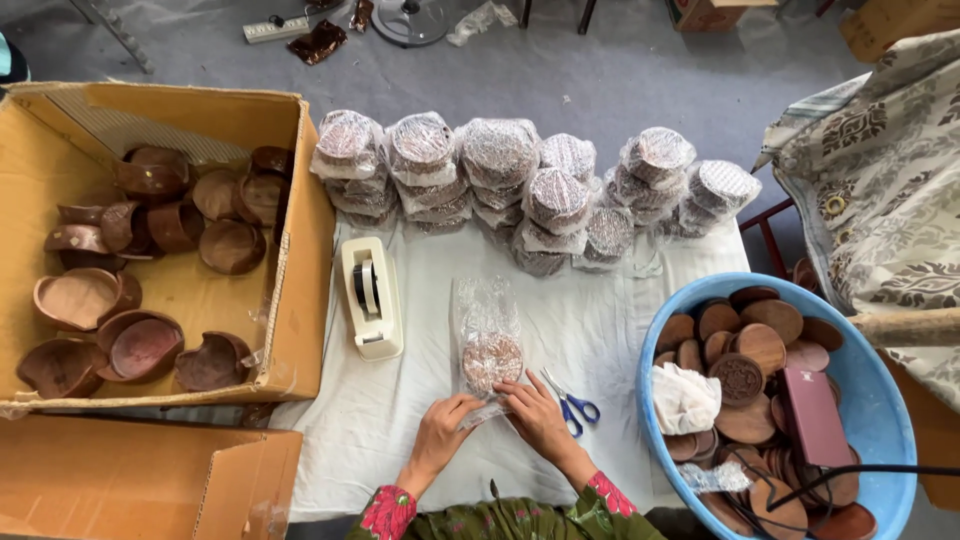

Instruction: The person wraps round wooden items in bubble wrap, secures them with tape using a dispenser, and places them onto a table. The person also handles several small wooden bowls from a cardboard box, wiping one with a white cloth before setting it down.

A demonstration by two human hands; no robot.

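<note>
A round brown carved disc [491,359] lies inside a clear plastic bag [485,312] on the white cloth [600,330]. My left hand [443,423] and my right hand [533,407] both pinch the near open end of that bag, fingers bent on the plastic. Blue-handled scissors [572,404] lie just to the right of my right hand. A cream tape dispenser [369,297] stands to the left of the bag.
Several stacks of bagged discs [520,185] line the far side of the cloth. A cardboard box [300,300] at left holds brown wooden bowls. A blue tub [880,400] at right holds loose discs, a white cloth and a dark red box.
</note>
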